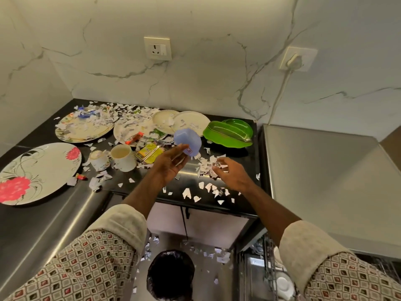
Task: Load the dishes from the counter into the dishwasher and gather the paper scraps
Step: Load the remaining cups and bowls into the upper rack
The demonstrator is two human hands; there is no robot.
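Plainly the pale blue bowl (188,141) sits tipped at the left hand's (171,162) fingertips, that palm open and barely touching it, while the right hand (230,172), loosely spread and empty, hovers nearer the paper scraps (206,167) on the bench (186,181), just right of the bowl.

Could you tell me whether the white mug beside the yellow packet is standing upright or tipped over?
Upright: the white mug stands on the counter with its open rim facing up, and its pale inside shows.
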